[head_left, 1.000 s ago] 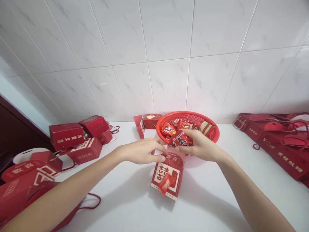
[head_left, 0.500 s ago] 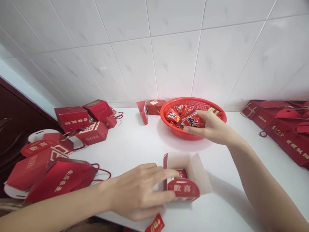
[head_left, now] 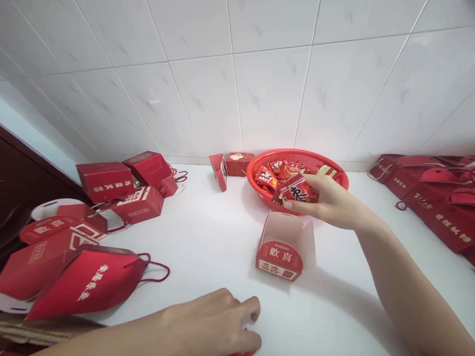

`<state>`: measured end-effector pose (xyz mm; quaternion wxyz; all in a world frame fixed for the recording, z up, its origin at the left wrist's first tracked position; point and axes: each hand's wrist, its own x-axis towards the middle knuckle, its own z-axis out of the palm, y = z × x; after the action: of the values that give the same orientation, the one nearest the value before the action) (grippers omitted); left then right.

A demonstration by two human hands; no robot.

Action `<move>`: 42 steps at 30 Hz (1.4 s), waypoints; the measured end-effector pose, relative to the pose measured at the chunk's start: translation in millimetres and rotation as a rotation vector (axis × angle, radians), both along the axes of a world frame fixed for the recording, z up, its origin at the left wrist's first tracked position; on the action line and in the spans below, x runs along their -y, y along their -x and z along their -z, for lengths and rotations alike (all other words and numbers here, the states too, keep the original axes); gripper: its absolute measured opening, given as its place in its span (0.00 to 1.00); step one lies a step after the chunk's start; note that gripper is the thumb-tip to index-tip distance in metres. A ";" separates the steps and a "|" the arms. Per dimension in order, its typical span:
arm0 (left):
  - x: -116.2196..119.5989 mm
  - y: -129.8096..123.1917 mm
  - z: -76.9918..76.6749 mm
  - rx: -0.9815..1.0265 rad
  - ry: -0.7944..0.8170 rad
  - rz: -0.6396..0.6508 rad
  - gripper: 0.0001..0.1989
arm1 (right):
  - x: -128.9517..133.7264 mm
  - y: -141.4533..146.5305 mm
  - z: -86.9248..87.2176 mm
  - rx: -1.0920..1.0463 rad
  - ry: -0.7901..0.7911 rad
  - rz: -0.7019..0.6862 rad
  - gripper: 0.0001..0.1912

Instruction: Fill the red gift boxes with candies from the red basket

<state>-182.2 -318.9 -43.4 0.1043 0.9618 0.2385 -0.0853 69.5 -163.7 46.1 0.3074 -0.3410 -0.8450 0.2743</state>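
Head view: the right hand (head_left: 329,200), right of centre, grips a black-lettered red packet (head_left: 297,190) by one end, probably for a one-handed hold, before the red plastic basket (head_left: 297,157). At bottom centre, the left hand (head_left: 218,321) curls over a mostly hidden red wrapper (head_left: 243,353); whether it grips, I cannot tell. Between them stands the open-topped red carton (head_left: 279,256), seemingly within both hands' reach. Half a second earlier, the left hand was at the carton.

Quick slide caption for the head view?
Right hand holds packet by basket, left hand partly covers red wrapper, open box between.
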 end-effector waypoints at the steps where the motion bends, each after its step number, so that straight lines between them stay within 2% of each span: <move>1: -0.2 -1.1 4.4 -0.043 0.022 -0.015 0.14 | 1.7 0.0 -0.5 0.006 0.009 -0.002 0.12; 4: -4.8 -0.8 12.6 -0.078 0.108 -0.055 0.10 | 6.9 -0.4 -2.5 0.024 0.044 -0.040 0.10; 7: -11.4 3.1 8.5 0.037 0.201 -0.073 0.06 | 11.0 -1.7 -5.3 0.039 0.056 -0.080 0.06; 10: -20.5 4.7 -14.1 0.330 0.241 -0.129 0.04 | 13.5 -3.2 -8.0 0.052 0.004 -0.066 0.08; 13: -34.5 -1.8 -48.2 0.595 0.137 -0.295 0.06 | 15.0 -3.7 -8.7 0.032 -0.055 -0.028 0.12; 16: -53.2 -15.3 -74.2 0.693 0.000 -0.476 0.09 | 16.6 -3.6 -8.4 0.018 -0.069 -0.007 0.15; 18: -65.3 -24.0 -80.9 0.744 -0.017 -0.546 0.14 | 17.8 -4.1 -8.4 0.017 -0.062 -0.022 0.13; 21: -76.6 -30.7 -77.7 0.746 -0.040 -0.571 0.20 | 19.4 -5.2 -8.8 0.019 -0.051 -0.045 0.11; 25: -77.5 -28.8 -64.0 0.639 -0.125 -0.587 0.12 | 19.8 -3.7 -9.3 0.075 -0.035 -0.052 0.09; 31: -79.3 -26.8 -50.8 0.636 0.015 -0.707 0.21 | 20.8 1.0 -11.1 0.273 -0.008 -0.085 0.10; 36: -82.5 -26.5 -50.2 0.652 0.051 -0.795 0.12 | 22.6 -2.1 -13.5 0.361 -0.041 -0.087 0.11; 42: -78.9 -26.8 -47.2 0.673 0.082 -0.812 0.18 | 25.9 -15.1 -17.9 0.463 -0.036 -0.123 0.13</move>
<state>-155.4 -240.0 3.8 0.2372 0.7613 0.5415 0.2663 84.6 -189.6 64.0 0.0944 -0.3370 -0.9169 0.1920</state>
